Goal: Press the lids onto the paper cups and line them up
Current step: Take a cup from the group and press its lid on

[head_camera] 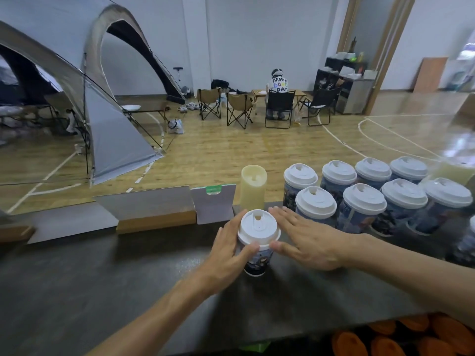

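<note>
I'm standing at a dark counter [102,273] in what looks like an indoor sports hall: the wooden floor [231,155] carries painted court lines [341,142]. It's set up camping-style, with a large grey tent [108,119], folding camp chairs [239,109] around a low table [259,93], and shelving [341,80], blurry at this distance, by the far wall.

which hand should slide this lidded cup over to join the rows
Left. The left hand already wraps the white-lidded paper cup, while the right hand lies flat between it and the rows of lidded cups, so it would probably block the way.
</note>
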Demonstrator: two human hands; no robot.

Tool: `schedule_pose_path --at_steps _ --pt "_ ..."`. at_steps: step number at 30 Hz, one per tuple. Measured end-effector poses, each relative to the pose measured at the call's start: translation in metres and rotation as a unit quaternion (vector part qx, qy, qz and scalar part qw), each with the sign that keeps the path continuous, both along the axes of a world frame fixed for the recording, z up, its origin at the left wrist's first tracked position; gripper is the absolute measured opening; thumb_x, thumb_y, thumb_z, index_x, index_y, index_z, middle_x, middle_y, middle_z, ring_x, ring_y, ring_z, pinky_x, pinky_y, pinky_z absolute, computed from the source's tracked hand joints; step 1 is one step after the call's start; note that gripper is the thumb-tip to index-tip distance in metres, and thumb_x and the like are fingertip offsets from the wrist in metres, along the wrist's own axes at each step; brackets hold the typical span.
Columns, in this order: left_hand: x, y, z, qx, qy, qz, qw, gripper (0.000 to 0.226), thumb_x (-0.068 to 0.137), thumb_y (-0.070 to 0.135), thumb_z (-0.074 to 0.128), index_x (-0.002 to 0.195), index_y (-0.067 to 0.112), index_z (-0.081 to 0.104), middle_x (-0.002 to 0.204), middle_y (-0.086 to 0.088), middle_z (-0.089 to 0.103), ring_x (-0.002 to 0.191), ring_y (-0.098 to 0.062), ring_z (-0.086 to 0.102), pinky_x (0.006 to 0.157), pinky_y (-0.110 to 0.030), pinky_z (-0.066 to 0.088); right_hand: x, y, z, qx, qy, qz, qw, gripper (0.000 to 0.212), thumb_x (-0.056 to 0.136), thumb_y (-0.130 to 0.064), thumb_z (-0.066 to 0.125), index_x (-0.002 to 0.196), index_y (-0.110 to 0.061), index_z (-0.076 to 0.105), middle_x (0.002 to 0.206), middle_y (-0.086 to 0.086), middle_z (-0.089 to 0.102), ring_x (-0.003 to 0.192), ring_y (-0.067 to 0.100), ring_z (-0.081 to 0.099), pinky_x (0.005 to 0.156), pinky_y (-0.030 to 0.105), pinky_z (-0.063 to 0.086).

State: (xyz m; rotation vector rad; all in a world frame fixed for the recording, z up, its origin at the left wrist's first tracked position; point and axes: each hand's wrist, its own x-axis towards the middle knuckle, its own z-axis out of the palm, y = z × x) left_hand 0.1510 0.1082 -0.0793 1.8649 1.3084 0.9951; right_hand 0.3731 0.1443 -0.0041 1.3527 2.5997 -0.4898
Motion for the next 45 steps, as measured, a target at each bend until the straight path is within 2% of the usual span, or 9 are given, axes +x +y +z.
schedule_pose_path --at_steps 3,7,11,14,19,29,36,41,45 --pt "0.002 -0.001 0.000 -0.023 -0.022 0.000 0.999 0.058 0.090 0.059 0.050 0.141 0.065 0.023 0.147 0.037 0.032 0.146 -0.006 0.030 0.122 -0.055 0.021 -0.001 -0.002 0.000 0.035 -0.036 0.010 0.999 0.085 0.099 -0.068 0.018 0.159 -0.018 -0.018 0.166 -0.007 -0.021 0.150 0.005 -0.022 0.123 0.026 -0.009" --pt "-0.001 0.000 0.004 -0.057 -0.032 -0.008 0.998 0.057 0.092 0.051 0.048 0.145 0.054 0.029 0.151 0.026 0.035 0.146 -0.007 0.030 0.122 -0.052 0.023 -0.004 -0.007 0.004 0.033 -0.041 0.006 0.999 0.084 0.100 -0.067 0.018 0.158 -0.018 -0.018 0.166 -0.006 -0.022 0.150 0.005 -0.022 0.121 0.024 -0.011" --pt "-0.002 0.001 0.013 -0.094 -0.146 0.029 0.984 0.046 0.089 0.029 0.046 0.133 0.041 0.053 0.132 0.019 0.059 0.129 -0.005 0.052 0.102 -0.023 0.047 -0.007 -0.010 0.007 0.015 -0.015 -0.002 1.000 0.083 0.101 -0.067 0.021 0.158 -0.023 -0.018 0.166 -0.010 -0.021 0.150 0.003 -0.020 0.120 0.024 -0.010" --pt "0.005 -0.004 0.017 -0.059 -0.224 0.079 0.970 0.043 0.086 0.017 0.044 0.124 0.025 0.062 0.116 0.017 0.070 0.114 -0.001 0.062 0.087 -0.011 0.048 -0.009 -0.012 0.005 0.014 -0.007 0.000 1.000 0.081 0.101 -0.065 0.021 0.159 -0.023 -0.018 0.166 -0.010 -0.019 0.151 0.002 -0.018 0.121 0.024 -0.009" --pt "0.015 -0.004 0.020 -0.071 -0.254 0.113 0.958 0.044 0.098 -0.007 0.042 0.119 0.021 0.067 0.109 0.017 0.074 0.107 0.001 0.065 0.082 -0.014 0.052 -0.003 -0.010 0.001 0.003 -0.002 -0.009 1.000 0.081 0.100 -0.067 0.021 0.159 -0.027 -0.017 0.167 -0.012 -0.017 0.150 0.000 -0.017 0.125 0.028 -0.006" --pt "0.011 0.036 0.036 -0.163 -0.257 0.159 0.939 0.013 0.095 0.008 0.062 0.088 0.004 0.072 0.081 -0.004 0.073 0.076 -0.013 0.062 0.064 -0.020 0.051 -0.002 -0.007 -0.001 0.006 0.012 -0.004 1.000 0.080 0.101 -0.066 0.023 0.159 -0.028 -0.017 0.167 -0.012 -0.014 0.152 0.001 -0.014 0.126 0.030 -0.002" --pt "0.022 0.029 0.022 -0.127 -0.327 0.219 0.910 0.010 0.094 0.013 0.066 0.091 0.007 0.074 0.085 -0.005 0.076 0.086 -0.022 0.067 0.074 -0.033 0.055 -0.004 -0.005 0.000 0.005 0.018 -0.002 1.000 0.079 0.101 -0.065 0.024 0.159 -0.030 -0.017 0.168 -0.011 -0.012 0.153 0.003 -0.013 0.127 0.033 -0.001" --pt "0.017 -0.010 0.017 -0.100 -0.278 0.141 0.945 0.024 0.094 0.030 0.066 0.118 0.031 0.069 0.111 0.020 0.074 0.112 -0.006 0.067 0.090 -0.025 0.055 0.000 -0.010 0.010 -0.020 0.038 -0.008 0.999 0.076 0.103 -0.060 0.030 0.158 -0.033 -0.014 0.169 -0.010 -0.009 0.155 0.007 -0.006 0.127 0.038 0.002" --pt "0.009 -0.022 0.015 -0.115 -0.116 0.065 0.984 0.098 0.050 0.068 0.088 0.135 0.043 0.048 0.123 0.032 0.063 0.113 0.003 0.062 0.086 -0.021 0.056 0.009 -0.020 0.012 0.021 0.048 0.010 0.999 0.075 0.104 -0.053 0.038 0.162 -0.023 0.001 0.169 -0.001 0.014 0.154 0.019 0.019 0.125 0.039 0.015"
